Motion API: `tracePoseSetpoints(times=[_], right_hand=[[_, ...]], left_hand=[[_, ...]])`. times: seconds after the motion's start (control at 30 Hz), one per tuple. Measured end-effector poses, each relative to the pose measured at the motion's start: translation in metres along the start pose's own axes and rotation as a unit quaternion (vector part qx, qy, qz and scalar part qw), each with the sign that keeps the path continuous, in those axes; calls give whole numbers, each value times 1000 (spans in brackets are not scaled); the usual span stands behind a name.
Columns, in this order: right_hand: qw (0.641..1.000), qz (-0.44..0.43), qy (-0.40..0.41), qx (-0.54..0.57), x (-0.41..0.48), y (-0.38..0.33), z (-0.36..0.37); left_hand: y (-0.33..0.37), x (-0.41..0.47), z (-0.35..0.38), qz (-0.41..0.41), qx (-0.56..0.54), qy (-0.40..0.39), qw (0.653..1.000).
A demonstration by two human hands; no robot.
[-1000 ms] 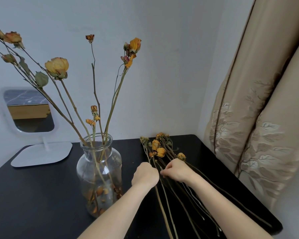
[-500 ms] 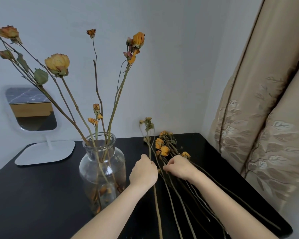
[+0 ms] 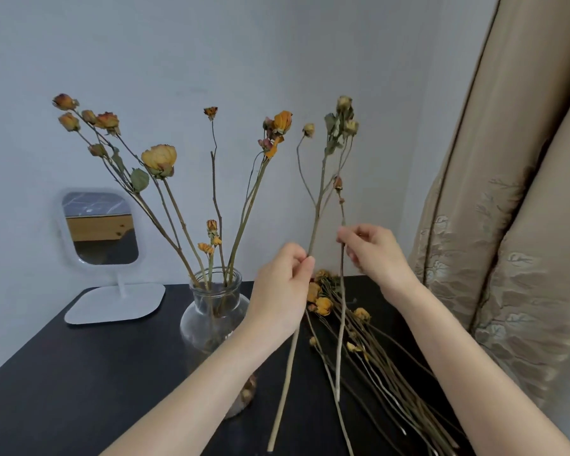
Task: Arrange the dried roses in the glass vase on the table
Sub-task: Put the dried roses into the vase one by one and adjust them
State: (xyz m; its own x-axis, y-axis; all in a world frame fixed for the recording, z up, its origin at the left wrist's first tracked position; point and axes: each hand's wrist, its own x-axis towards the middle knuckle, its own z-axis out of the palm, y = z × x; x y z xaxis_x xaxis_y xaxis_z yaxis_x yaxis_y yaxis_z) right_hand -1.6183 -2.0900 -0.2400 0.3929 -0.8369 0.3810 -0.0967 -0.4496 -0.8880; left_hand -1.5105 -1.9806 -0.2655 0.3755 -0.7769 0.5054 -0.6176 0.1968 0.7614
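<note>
- Head view: a branched stem (image 3: 316, 218) is being pinched between the thumb and curled fingers of the left hand (image 3: 283, 291), and a thin stem (image 3: 342, 307) is being pinched by the fingertips of the right hand (image 3: 375, 255).
- Both stems are being held upright in the air, just right of the glass vase (image 3: 211, 311). Half a second ago both hands were being kept low over the pile of dried roses (image 3: 359, 340) on the tabletop (image 3: 79, 373).
- The pile is being left lying flat on the tabletop to the right of the vase, under the raised stems.
- Several roses are being carried by the vase, as before, fanning out to the left and upward.
- The lower part of the vase is being hidden by the left forearm.
- The tails of the pile's stems are being cut off by the bottom edge and covered by the right forearm.
- Near the buds the two held stems are being overlapped, so which bud belongs to which stem cannot be told.
</note>
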Motion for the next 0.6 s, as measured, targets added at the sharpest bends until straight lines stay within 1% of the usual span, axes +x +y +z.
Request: tracePoseSetpoints(times=[0.1,0.2,0.33,0.47,0.6], right_hand=[[998,-29,1,62,-4,-31,-1],[992,-70,-1,104,-5,-62,2],[982,-117,17,150,-2,-97,12],[974,-144,19,177,3,-121,25],[966,-156,15,206,4,-133,37]], left_hand=[[27,2,-33,37,-54,26,998],[50,7,-70,53,-96,77,991],[75,16,-116,73,-126,142,979],[91,28,-147,93,-124,185,970],[93,38,-157,93,-103,199,970]])
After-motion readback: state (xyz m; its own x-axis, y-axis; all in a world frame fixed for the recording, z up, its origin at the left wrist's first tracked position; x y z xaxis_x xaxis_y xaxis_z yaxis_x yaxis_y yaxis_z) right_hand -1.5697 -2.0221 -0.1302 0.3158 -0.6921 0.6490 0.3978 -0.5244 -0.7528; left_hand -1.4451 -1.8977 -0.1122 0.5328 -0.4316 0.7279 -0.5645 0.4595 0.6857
